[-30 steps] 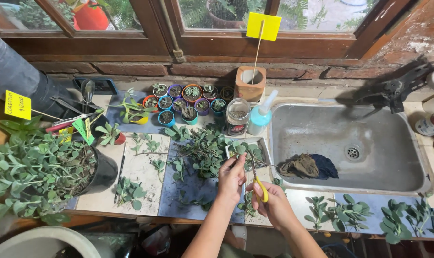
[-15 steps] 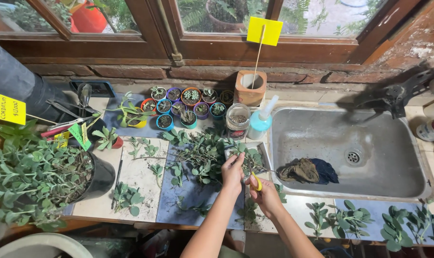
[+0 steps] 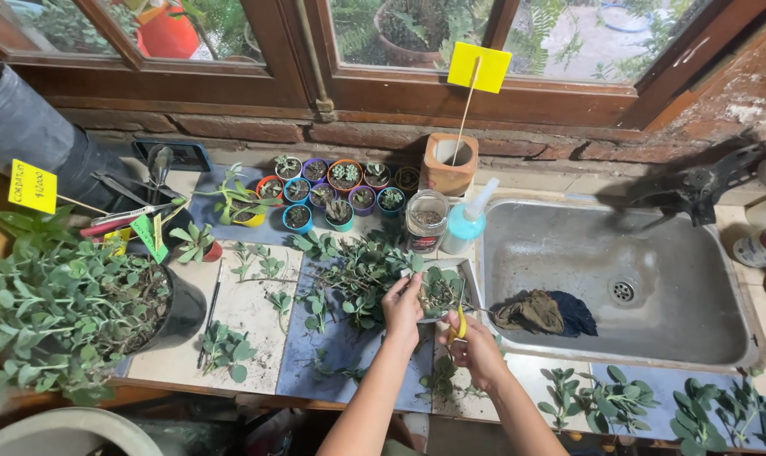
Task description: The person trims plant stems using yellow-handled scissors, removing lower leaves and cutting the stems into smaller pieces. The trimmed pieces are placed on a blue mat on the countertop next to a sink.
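Left hand [image 3: 402, 306] pinching a leafy cutting [image 3: 438, 291] over the small tray [image 3: 471, 283], stem lying roughly left to right; right hand [image 3: 476, 342] gripping yellow-handled scissors [image 3: 460, 323], blades pointing away toward the cutting; tabletop [image 3: 248, 317] strewn with sprigs, sink [image 3: 695, 312] just beside

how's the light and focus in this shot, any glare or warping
Head view: soft daylight from the window, no harsh glare; the sink shows only a dull sheen. Both hands, left hand and right hand, look sharp. Straight edges bow toward the corners, wide-lens distortion.

sink [image 3: 619, 279] right of cuttings [image 3: 357, 274]
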